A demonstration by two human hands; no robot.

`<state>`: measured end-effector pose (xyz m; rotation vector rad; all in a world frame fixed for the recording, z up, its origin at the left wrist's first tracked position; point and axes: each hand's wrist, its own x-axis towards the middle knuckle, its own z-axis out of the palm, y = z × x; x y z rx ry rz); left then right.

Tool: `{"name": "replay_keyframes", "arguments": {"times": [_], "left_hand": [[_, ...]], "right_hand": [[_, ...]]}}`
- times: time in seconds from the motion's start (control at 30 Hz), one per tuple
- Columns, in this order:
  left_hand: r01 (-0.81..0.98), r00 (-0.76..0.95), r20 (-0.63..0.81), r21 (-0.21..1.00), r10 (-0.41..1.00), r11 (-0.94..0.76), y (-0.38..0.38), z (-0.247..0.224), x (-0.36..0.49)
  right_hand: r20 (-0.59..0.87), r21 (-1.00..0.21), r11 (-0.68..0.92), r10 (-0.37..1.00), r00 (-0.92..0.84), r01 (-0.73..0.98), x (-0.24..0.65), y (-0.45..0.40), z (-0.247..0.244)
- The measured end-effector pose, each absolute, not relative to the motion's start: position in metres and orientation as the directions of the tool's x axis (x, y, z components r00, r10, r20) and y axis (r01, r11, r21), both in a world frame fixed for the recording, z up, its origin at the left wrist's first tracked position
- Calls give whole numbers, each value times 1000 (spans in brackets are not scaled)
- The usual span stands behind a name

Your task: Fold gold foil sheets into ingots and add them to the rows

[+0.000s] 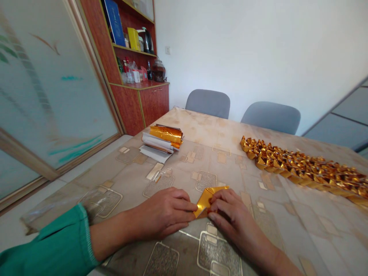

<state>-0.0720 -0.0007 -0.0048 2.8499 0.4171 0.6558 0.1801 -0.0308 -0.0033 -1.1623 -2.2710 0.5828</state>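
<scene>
Green sleeve (48, 245) runs to the left hand (163, 212), beyond which sits a foil stack (161, 140). That hand's fingers, pressed together, meet a gold foil piece (205, 199) folded on the patterned table cover (218, 130). The right hand (230, 214) lies over it, fingers closed, seeming to pinch its near edge. Farther right runs a row of gold folds (301, 168). Hard pressure could tear or skew the thin foil, and a careless reach could scatter the row.

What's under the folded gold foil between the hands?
The folded gold foil rests on the patterned table cover; the patch directly beneath it is hidden.
</scene>
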Motion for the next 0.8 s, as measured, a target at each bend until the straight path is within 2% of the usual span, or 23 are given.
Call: {"name": "replay_keyframes", "arguments": {"times": [0.13, 0.27, 0.67, 0.8], "left_hand": [[279, 862, 379, 200, 337, -939, -6, -5, -77], [292, 878, 324, 221, 352, -931, -10, -2, -79], [304, 822, 455, 160, 343, -939, -15, -8, -82], [323, 844, 420, 98, 333, -941, -21, -5, -77]], "right_hand": [[241, -619, 494, 860, -451, 611, 177, -28, -6], [223, -595, 463, 880, -419, 657, 172, -28, -7], [210, -458, 463, 886, -414, 759, 167, -29, -15], [220, -436, 472, 882, -417, 767, 167, -28, -16]]}}
